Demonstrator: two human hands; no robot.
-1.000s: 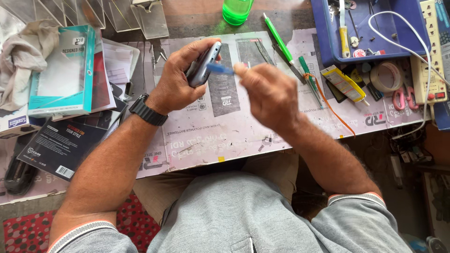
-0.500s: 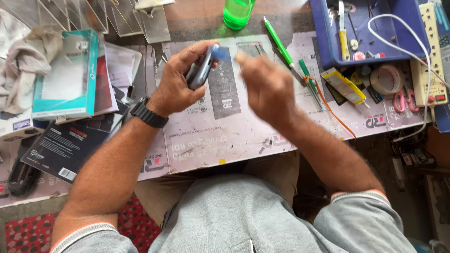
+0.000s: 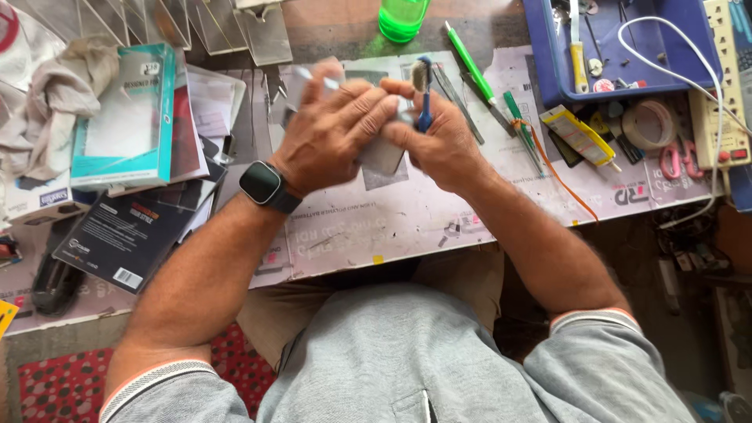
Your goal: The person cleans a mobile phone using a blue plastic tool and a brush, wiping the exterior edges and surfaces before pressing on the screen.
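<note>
My left hand [image 3: 333,129] grips a phone [image 3: 380,153], mostly hidden under the fingers, over the middle of the worktable [image 3: 407,219]. A dark watch [image 3: 262,184] sits on that wrist. My right hand [image 3: 442,137] holds a blue-handled brush [image 3: 423,94] upright, bristles at the top, right beside the phone. The two hands touch each other. The left hand is blurred.
Teal and black boxes [image 3: 125,117] and a cloth [image 3: 47,102] lie at the left. Green-handled screwdrivers [image 3: 478,66], a yellow tube [image 3: 580,133], tape roll [image 3: 646,125] and pink scissors [image 3: 677,160] lie right. A blue tray [image 3: 548,63], power strip [image 3: 724,86] and green cup [image 3: 401,17] stand at the back.
The hands have come together: the left hand turned the phone down under its fingers and moved right, while the right hand brought the brush upright against it.
</note>
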